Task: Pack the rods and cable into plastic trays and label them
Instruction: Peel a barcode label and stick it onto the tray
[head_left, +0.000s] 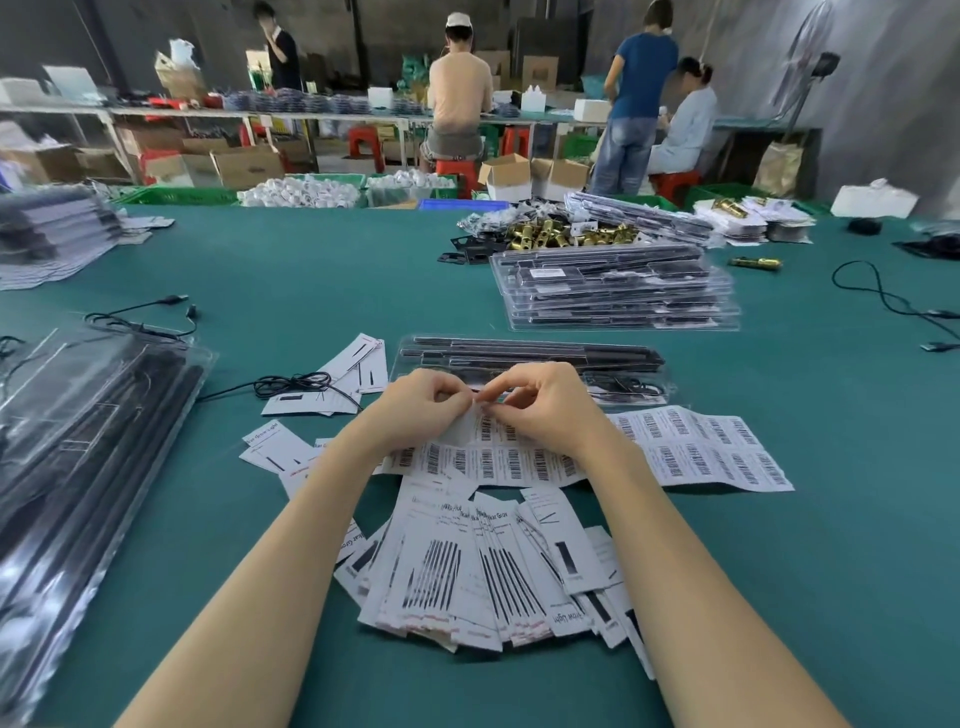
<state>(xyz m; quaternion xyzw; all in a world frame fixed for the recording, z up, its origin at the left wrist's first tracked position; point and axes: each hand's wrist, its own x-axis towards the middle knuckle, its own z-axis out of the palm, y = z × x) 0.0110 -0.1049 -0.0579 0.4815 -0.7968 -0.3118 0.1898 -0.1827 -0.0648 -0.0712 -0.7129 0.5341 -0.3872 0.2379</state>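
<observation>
Both hands meet over the near edge of the clear plastic tray (530, 364) of black rods, which lies mid-table on the green cloth. The left hand (423, 402) and right hand (540, 400) pinch a small white barcode sticker (475, 402), probably peeling it from the white barcode label sheet (696, 449) below, fingers curled, wrists raised, forearms converging

Barcode label sheet (519, 457) pinched at its top edge by left hand (423, 402) and right hand (540, 400), frame centre; packed plastic tray (530, 358) seen just above
</observation>
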